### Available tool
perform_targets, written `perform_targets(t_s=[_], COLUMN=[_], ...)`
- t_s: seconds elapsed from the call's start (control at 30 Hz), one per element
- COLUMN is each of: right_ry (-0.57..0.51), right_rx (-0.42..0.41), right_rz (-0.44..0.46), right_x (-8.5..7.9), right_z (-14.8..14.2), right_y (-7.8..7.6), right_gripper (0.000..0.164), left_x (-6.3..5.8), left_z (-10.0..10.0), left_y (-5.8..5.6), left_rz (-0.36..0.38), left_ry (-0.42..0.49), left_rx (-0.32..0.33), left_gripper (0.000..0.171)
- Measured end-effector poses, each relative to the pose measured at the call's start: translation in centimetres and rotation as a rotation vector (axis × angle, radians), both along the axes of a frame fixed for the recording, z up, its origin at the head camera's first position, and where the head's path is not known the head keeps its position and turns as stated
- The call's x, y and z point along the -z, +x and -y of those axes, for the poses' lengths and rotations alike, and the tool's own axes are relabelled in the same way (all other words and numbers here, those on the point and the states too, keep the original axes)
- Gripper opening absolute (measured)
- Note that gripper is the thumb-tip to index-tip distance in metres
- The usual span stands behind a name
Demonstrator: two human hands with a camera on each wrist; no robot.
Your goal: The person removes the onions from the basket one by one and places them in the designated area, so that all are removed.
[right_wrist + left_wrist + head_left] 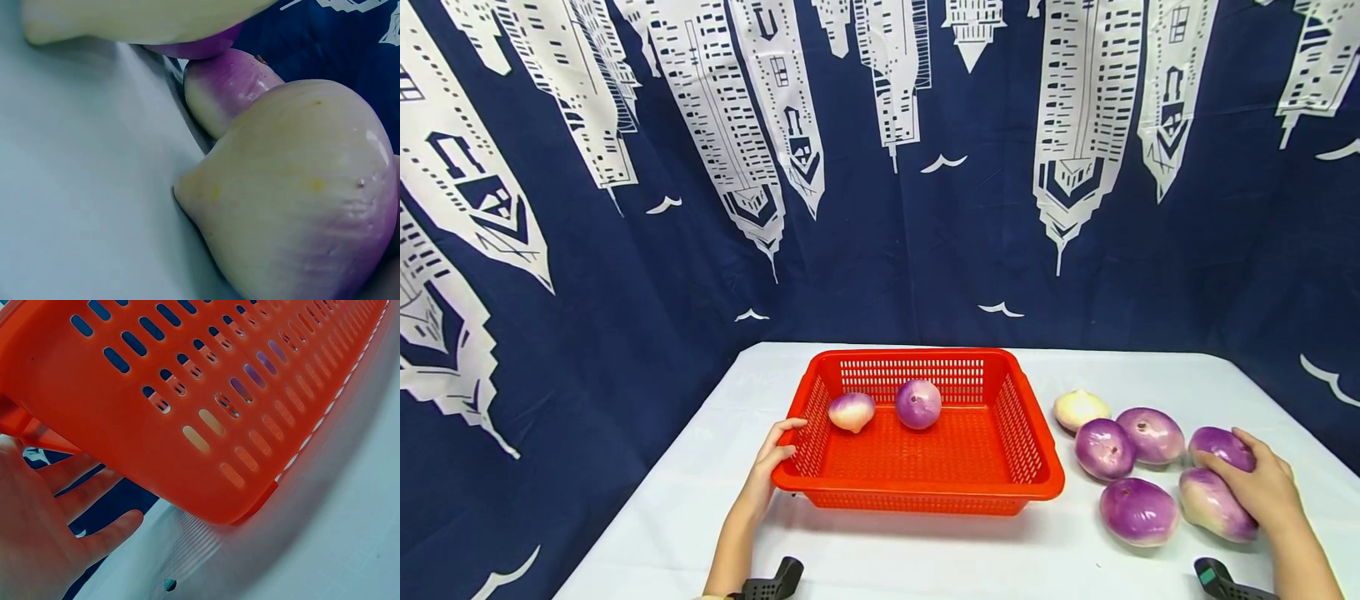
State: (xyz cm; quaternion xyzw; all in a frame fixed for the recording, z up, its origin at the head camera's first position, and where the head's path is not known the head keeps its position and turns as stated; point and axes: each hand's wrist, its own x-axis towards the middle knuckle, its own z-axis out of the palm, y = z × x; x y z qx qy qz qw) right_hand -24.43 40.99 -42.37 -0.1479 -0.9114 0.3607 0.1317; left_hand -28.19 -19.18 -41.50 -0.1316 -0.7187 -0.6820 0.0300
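Note:
On the table sits a red slotted plastic basket (pixel 917 485) with two purple-and-white onions inside. My left hand (pixel 772 454) rests on its left rim; in the left wrist view its fingers look straight and the thumb (pixel 119 534) stands apart from the basket wall. Over on the right, my right hand (pixel 1262 483) grips a purple onion (pixel 1219 443) between thumb and fingers. Its palm hangs over a nearer pale-purple onion (pixel 1210 504). In the right wrist view that nearer onion (pixel 294 200) fills much of the picture and hides most of the hand.
More onions lie left of the right hand: a pale one (pixel 1081 409), a purple pair, and a nearer purple onion (pixel 1138 512). Inside the basket, one onion (pixel 852 412) is near the left wall, another (pixel 918 404) near the back. Navy printed cloth (pixel 910 250) hangs behind the table.

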Motion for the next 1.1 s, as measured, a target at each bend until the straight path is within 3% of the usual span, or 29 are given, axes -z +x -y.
perform_targets(t_s=[0.23,0.57,0.73,1.1], right_ry=[0.016,0.031,0.071,0.018], right_rx=[-0.006,0.061,0.090,0.124], right_rz=[-0.044,-0.038,-0.077,-0.154], right_x=[-0.1,-1.0,-1.8,-4.1], right_z=[-0.2,0.5,0.9,2.9], right_y=[0.0,0.4,0.4,0.8], right_gripper=[0.075,0.075,0.070,0.063], left_x=[0.1,0.2,0.2,-0.1], left_z=[0.0,0.1,0.0,-0.2], left_y=[0.1,0.1,0.2,0.1], left_rz=[0.002,0.004,0.003,0.010], left_ry=[0.004,-0.003,0.005,0.008], left_rx=[-0.003,-0.011,-0.008,-0.005], left_gripper=[0.046,0.046,0.046,0.046])
